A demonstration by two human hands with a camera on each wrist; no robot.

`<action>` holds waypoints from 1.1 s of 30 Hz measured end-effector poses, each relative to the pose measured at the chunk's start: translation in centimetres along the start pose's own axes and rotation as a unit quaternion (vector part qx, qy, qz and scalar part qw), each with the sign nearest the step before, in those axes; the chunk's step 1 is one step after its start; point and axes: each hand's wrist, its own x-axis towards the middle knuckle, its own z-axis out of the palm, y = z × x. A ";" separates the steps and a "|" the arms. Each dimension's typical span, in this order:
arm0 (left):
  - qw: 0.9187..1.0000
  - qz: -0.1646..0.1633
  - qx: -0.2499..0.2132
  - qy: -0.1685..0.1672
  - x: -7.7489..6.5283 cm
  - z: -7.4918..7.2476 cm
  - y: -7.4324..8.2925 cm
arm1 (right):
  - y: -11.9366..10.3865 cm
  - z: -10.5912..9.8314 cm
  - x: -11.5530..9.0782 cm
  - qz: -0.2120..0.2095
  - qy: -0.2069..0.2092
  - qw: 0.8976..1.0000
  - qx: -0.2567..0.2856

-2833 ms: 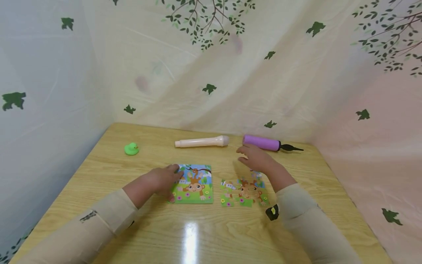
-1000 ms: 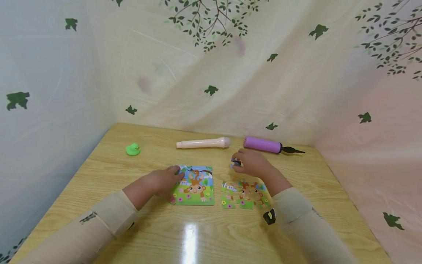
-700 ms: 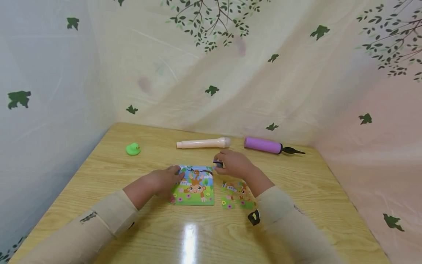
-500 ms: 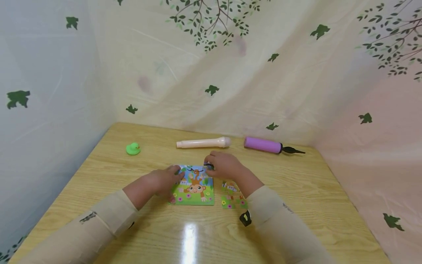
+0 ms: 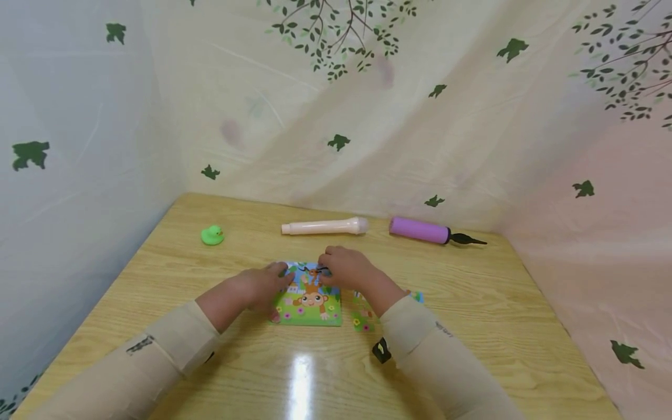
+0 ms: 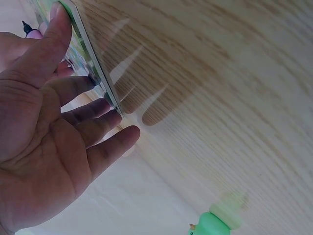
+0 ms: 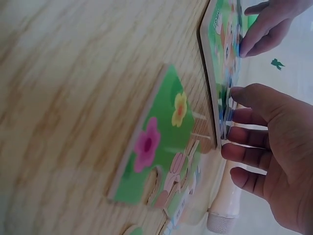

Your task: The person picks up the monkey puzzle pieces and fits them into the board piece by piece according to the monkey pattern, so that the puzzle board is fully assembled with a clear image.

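A square monkey jigsaw board [image 5: 307,314] lies flat on the table between both hands. My left hand [image 5: 262,287] rests on its left side with fingers loosely extended, the thumb near the front edge, as in the left wrist view where the hand [image 6: 58,117] meets the board's edge [image 6: 93,54]. At the upper right corner, my right hand [image 5: 349,269] pinches a puzzle piece [image 7: 228,110] low against the board, mostly hidden by the fingers. Right of the board lie loose puzzle pieces [image 5: 363,322], partly covered by the right forearm; green flowered pieces [image 7: 161,142] show close up.
Behind the board lies a pale pink microphone-shaped stick [image 5: 322,226]. A purple hand pump [image 5: 420,230] with a black nozzle is at the back right. The green toy duck [image 5: 212,235] sits at the back left. A patterned cloth [image 5: 336,105] hangs behind the wooden table [image 5: 241,361].
My right hand picked up a puzzle piece from the loose group, carried it left and lowered it onto the board's upper right corner. The left hand has stayed on the board.
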 end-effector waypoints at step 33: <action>1.000 0.003 0.014 -0.004 0.1 0.0 0.0 | -0.3 -0.2 0.1 0.005 -0.021 1.000 0.021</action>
